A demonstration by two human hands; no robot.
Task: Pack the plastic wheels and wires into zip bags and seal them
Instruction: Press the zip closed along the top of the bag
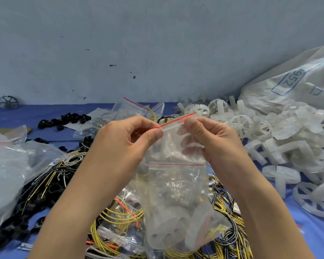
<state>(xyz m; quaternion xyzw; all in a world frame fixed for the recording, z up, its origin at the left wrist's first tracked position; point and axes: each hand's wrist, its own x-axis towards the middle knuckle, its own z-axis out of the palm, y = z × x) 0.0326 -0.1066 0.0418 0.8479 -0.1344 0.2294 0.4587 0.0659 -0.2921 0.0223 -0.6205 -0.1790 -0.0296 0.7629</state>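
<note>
I hold a clear zip bag [176, 193] with a red strip along its top up in the middle of the view. My left hand [123, 139] pinches the left end of the strip and my right hand [209, 135] pinches the right end. White plastic wheels [178, 234] sit in the bottom of the bag. A second red-lined bag edge [176, 164] shows through the plastic lower down. Yellow, black and grey wires [120, 215] lie in a heap under my forearms.
A pile of translucent white wheels [269, 139] covers the blue table [51, 113] on the right, below a big white sack [297, 83]. Black plastic parts [64, 120] and spare zip bags [137, 107] lie at the back. A crumpled clear bag [13, 165] sits left. A grey wall rises behind.
</note>
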